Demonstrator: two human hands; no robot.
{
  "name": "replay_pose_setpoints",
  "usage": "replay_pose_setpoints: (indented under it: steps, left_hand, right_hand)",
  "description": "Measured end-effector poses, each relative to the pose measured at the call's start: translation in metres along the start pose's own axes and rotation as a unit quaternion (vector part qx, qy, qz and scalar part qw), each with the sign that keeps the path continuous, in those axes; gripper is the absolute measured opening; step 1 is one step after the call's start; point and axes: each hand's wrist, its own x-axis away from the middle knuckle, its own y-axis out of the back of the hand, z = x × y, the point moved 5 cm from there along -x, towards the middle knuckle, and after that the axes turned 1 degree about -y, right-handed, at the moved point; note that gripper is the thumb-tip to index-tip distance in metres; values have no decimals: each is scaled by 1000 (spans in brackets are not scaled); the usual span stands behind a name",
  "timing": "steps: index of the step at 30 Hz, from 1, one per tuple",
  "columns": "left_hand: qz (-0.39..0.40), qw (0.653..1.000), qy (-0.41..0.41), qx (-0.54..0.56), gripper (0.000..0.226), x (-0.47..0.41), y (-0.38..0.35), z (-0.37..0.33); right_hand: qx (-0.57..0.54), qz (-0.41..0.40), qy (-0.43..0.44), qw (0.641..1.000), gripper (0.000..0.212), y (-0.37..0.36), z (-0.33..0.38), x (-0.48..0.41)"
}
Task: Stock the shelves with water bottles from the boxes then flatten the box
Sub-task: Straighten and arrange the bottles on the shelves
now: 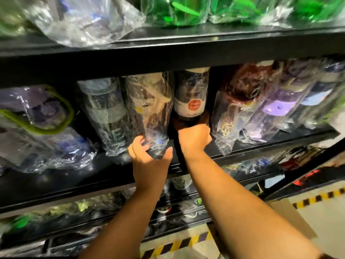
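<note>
My left hand (149, 156) grips the base of a dark water bottle (149, 109) wrapped in clear plastic, at the front edge of the middle black shelf (261, 144). Its thumb and fingers curl round the bottle's bottom. My right hand (194, 137) holds the bottom of a dark bottle with a white label and red badge (190, 101), which stands further back in a gap between wrapped bottles. The fingers of that hand are hidden behind its back. A corner of a cardboard box (291, 217) shows low on the right.
Several plastic-wrapped bottles (104, 113) fill the middle shelf on both sides of my hands. Green wrapped bottles (242, 10) sit on the upper shelf, more bottles on the lower shelves (168, 206). Yellow-black hazard tape (317, 200) marks the floor.
</note>
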Motion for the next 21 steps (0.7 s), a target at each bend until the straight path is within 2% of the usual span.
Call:
replay_pose_setpoints:
  steps: [5, 11, 13, 17, 21]
  left_hand:
    - [1, 1000, -6, -20, 83, 0, 1, -2]
    - [-6, 999, 4, -49, 93, 0, -1, -6]
    - [-15, 998, 9, -58, 99, 0, -3, -7]
    - [-41, 997, 35, -48, 114, 0, -9, -17]
    - [-114, 986, 35, -118, 108, 2, -17, -33]
  right_hand:
    - [-13, 13, -3, 1000, 84, 3, -1, 2]
    - [-18, 15, 61, 998, 62, 20, -12, 17]
    - [-29, 23, 86, 996, 69, 26, -18, 20]
    - [-49, 51, 107, 992, 106, 32, -30, 20]
    - [-72, 77, 119, 987, 104, 34, -35, 17]
